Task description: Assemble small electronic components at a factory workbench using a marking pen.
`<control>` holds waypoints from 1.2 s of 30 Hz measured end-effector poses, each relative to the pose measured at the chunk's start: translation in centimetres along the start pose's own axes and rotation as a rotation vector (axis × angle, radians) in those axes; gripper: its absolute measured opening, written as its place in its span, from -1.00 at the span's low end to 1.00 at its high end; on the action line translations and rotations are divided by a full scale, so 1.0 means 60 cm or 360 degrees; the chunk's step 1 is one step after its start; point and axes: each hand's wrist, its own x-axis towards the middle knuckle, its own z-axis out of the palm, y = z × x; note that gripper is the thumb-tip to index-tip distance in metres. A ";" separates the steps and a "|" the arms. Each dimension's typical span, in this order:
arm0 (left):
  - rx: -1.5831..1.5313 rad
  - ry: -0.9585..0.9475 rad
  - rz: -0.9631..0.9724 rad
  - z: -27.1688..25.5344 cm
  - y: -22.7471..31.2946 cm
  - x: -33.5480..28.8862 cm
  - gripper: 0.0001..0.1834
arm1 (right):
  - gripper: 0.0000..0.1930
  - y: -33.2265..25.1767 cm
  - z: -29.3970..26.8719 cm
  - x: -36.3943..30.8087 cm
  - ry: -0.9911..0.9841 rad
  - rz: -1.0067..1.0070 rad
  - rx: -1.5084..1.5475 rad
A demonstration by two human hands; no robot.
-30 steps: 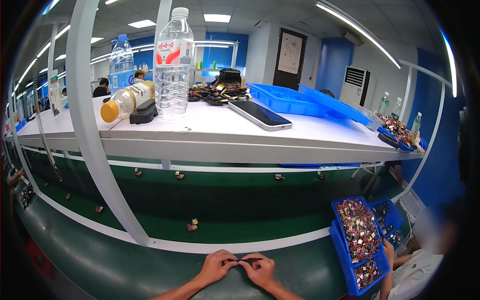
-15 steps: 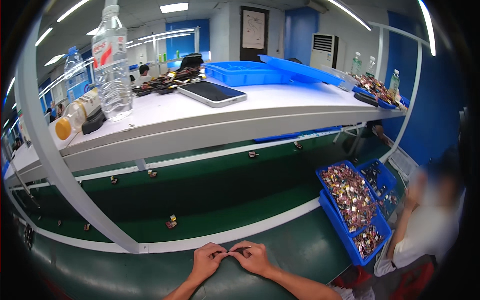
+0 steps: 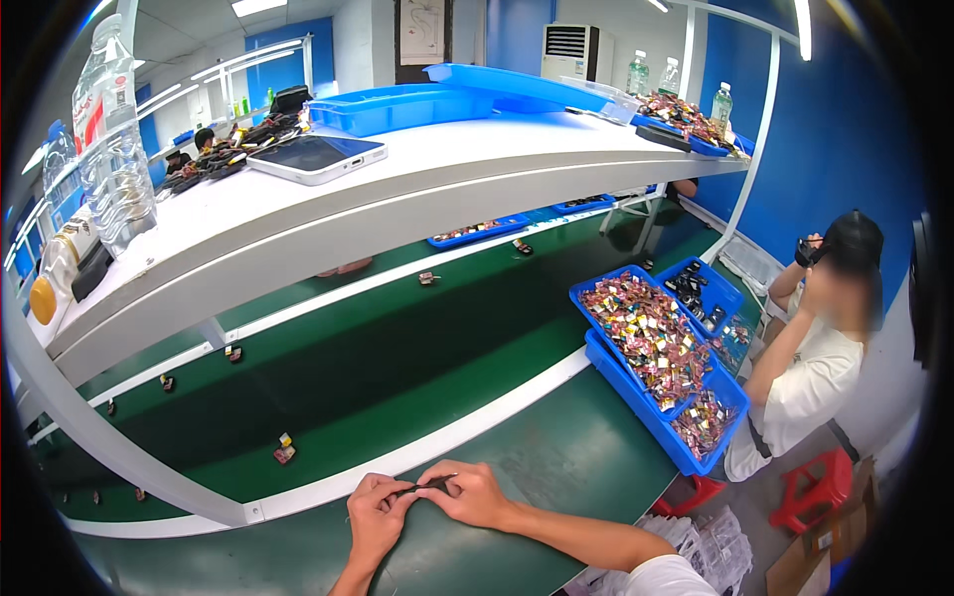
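Both hands meet over the green bench top (image 3: 417, 564), near its white rail. My left hand (image 3: 374, 519) is closed, thumb and fingers pinching one end of a small thin dark piece (image 3: 421, 486). On the other end, my right hand (image 3: 471, 495) has a pinch too, with its fingers bent over the piece. The fingertips hide most of it, so its kind does not show. Just beyond the rail, a small reddish part with a yellow-and-white tab (image 3: 285, 450) lies on the dark green belt (image 3: 378, 397).
Blue bins (image 3: 651, 343) heaped with small wired parts stand at the right. Beside them sits a person (image 3: 810, 382) in a white shirt and dark cap, near a red stool (image 3: 813, 489). The white shelf (image 3: 437, 169) above carries a phone (image 3: 316, 159), blue trays and bottles.
My view has swung to the right, so shelf, belt and bins sit further left in the picture. Both hands keep hold of the dark piece, which shows a little more now.
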 end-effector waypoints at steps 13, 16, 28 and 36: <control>-0.0065 0.0007 -0.0014 0.002 -0.007 0.000 -0.79 | -0.85 -0.007 -0.003 0.004 -0.0038 0.0016 0.0037; -0.0060 0.0017 -0.0014 0.003 -0.009 0.000 -0.79 | -0.85 -0.004 -0.003 0.002 -0.0068 0.0032 0.0011; -0.0074 0.0032 0.0043 0.005 -0.019 -0.003 -0.77 | -0.84 -0.003 -0.003 -0.001 -0.0084 0.0008 -0.0029; -0.0115 0.0066 0.0109 0.008 -0.023 -0.004 -0.78 | -0.85 0.002 -0.002 -0.006 -0.0095 0.0004 -0.0054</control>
